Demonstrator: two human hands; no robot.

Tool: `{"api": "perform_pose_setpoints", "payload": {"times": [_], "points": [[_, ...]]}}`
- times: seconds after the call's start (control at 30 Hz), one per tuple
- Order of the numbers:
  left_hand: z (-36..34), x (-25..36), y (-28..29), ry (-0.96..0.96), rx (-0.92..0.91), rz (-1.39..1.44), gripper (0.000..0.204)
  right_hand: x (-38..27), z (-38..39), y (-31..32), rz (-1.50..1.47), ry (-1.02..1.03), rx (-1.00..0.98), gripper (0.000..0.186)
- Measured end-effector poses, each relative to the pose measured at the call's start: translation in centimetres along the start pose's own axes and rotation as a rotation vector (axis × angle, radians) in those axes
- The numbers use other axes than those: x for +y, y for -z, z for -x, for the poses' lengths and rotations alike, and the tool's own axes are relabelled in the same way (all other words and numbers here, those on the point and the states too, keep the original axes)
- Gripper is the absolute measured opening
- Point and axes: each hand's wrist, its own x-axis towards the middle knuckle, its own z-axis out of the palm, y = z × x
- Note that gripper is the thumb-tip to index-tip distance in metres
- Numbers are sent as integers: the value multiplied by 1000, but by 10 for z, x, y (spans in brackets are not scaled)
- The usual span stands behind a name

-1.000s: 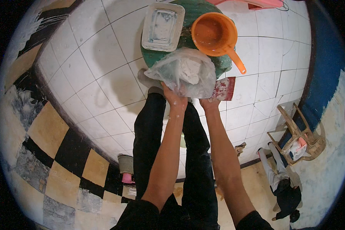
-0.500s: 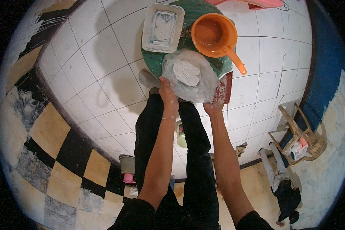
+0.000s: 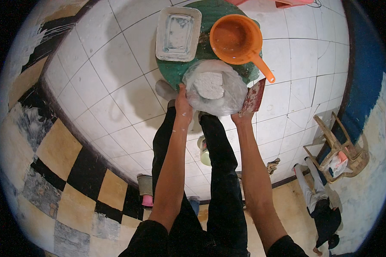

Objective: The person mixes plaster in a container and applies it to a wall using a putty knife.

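A clear plastic bag with white powder heaped in its mouth rests at the near edge of a round green table. My left hand is closed on the bag's left side. On the opposite side, my right hand is closed around a red, white-smeared flat scraper and lies against the bag; its fingers are partly hidden. Behind the bag stand a pale rectangular tub, coated inside with white residue, and an orange dipper whose handle points toward me.
White floor tiles surround the table. A worn plastic chair stands at the right with a cloth on it, near a person in dark clothing. At lower left are a grey bucket and a pink container. A pink plastic piece lies at the far edge.
The bag's mouth has become rounder and the powder shows more squarely. My left hand has shifted slightly left and the scraper has tilted. The whole view has moved a little.
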Motion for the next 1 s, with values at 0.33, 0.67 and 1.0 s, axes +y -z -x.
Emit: {"api": "perform_pose_setpoints", "payload": {"times": [0.33,0.67,1.0], "points": [[-13,16,-17,-779,140,-1150,30,-9,8,-23,274,268,99,57],[21,16,-42,-1223,140,-1314,34,-2,26,47,-172,-132,376,32],[-21,31,-98,-1057,-236,-1801,15,-3,71,22,-174,-300,-49,56]]}}
